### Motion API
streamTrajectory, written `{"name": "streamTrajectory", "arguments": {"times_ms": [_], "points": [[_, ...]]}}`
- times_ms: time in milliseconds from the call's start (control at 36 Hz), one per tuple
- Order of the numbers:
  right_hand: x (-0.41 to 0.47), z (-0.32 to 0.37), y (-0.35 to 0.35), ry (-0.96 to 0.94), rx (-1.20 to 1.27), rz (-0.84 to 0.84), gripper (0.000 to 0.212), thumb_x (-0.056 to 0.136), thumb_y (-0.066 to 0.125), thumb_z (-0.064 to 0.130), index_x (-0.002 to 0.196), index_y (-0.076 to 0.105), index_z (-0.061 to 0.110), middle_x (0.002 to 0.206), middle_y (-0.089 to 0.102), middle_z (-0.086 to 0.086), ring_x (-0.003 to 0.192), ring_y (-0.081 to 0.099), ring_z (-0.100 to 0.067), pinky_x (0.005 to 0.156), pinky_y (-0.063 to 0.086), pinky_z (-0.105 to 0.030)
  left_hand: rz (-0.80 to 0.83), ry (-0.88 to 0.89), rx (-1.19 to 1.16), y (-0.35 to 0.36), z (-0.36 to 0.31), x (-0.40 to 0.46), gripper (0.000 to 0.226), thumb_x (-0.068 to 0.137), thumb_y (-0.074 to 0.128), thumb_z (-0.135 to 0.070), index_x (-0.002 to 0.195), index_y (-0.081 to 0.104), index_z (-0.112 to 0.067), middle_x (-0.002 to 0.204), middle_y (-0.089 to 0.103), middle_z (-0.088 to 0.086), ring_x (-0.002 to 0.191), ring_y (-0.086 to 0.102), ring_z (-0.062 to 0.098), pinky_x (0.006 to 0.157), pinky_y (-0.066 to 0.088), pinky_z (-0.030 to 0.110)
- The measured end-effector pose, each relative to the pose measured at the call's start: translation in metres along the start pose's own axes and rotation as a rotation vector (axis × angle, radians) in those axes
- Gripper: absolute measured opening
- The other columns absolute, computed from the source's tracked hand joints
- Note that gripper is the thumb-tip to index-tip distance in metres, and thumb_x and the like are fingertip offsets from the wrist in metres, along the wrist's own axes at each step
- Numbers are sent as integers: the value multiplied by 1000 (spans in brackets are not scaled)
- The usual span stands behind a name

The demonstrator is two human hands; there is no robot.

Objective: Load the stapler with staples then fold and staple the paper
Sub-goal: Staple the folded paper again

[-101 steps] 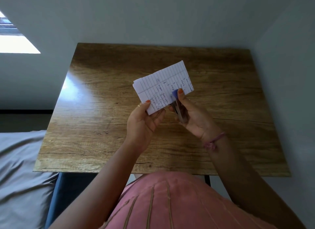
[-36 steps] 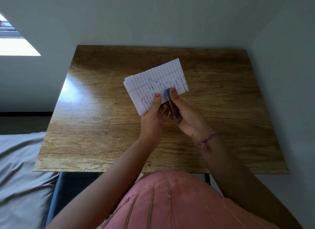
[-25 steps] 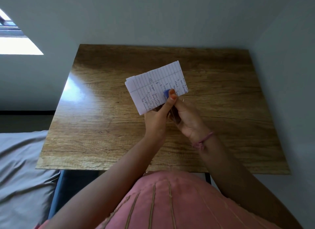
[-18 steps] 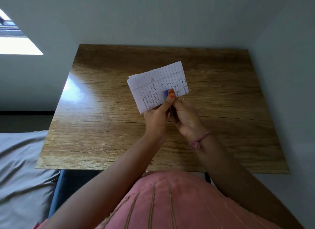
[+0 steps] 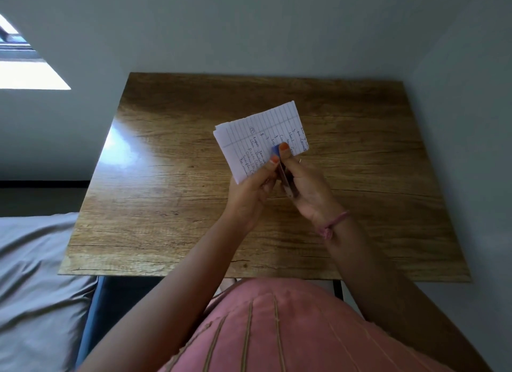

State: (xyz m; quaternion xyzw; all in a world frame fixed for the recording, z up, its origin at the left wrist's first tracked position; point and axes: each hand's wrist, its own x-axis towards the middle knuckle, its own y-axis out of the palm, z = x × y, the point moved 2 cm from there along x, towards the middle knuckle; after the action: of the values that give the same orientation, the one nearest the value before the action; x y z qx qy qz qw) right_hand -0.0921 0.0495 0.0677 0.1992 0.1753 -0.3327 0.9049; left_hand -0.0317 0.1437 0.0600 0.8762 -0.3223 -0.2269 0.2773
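Note:
A folded sheet of lined, handwritten paper (image 5: 255, 134) is held up above the middle of the wooden table (image 5: 171, 194). My left hand (image 5: 249, 194) grips its lower edge, thumb on the front. My right hand (image 5: 307, 188) holds a small blue stapler (image 5: 279, 163); its blue tip lies over the paper's lower right part, with my right thumb pressing on top. Most of the stapler's body is hidden between my two hands.
Grey walls close off the table's far side and right side. A grey cushion or bed (image 5: 33, 274) lies to the left, below the table's edge. A bright window patch (image 5: 30, 75) shows at the upper left.
My left thumb has slid off the stapler's tip back down onto the paper. The paper and both hands have shifted slightly right; the stapler stays on the same lower right part.

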Motion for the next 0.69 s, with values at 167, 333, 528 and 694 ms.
{"name": "streamTrajectory", "arguments": {"times_ms": [167, 333, 528, 694], "points": [[5, 11, -11, 19, -207, 32, 41, 86, 57, 53, 102, 67, 17, 87, 72, 5, 70, 65, -5, 65, 47, -23, 50, 38, 99, -22, -28, -5, 44, 89, 58, -31, 128, 53, -10, 118, 61, 12, 109, 61, 25, 84, 55, 33], [12, 12, -21, 58, -250, 59, 42, 86, 58, 52, 101, 65, 14, 89, 71, -2, 67, 61, -7, 56, 43, -20, -130, 103, 291, -44, -52, -3, 17, 94, 61, -21, 107, 68, -14, 102, 71, 4, 96, 69, 19, 74, 56, 26], [16, 11, -20, 72, -223, 120, 46, 79, 58, 58, 97, 67, 17, 80, 73, 6, 64, 62, -6, 58, 44, -20, -233, 82, 540, -62, -56, 1, 13, 87, 69, -13, 100, 72, -13, 100, 75, 8, 97, 71, 20, 77, 58, 26], [21, 5, -25, 96, -130, 159, 50, 87, 53, 54, 112, 66, 13, 91, 71, 2, 69, 62, -9, 56, 47, -21, -254, 34, 439, -70, -54, 1, 11, 86, 70, -8, 94, 75, -15, 97, 76, 6, 95, 72, 20, 73, 57, 22]]}}
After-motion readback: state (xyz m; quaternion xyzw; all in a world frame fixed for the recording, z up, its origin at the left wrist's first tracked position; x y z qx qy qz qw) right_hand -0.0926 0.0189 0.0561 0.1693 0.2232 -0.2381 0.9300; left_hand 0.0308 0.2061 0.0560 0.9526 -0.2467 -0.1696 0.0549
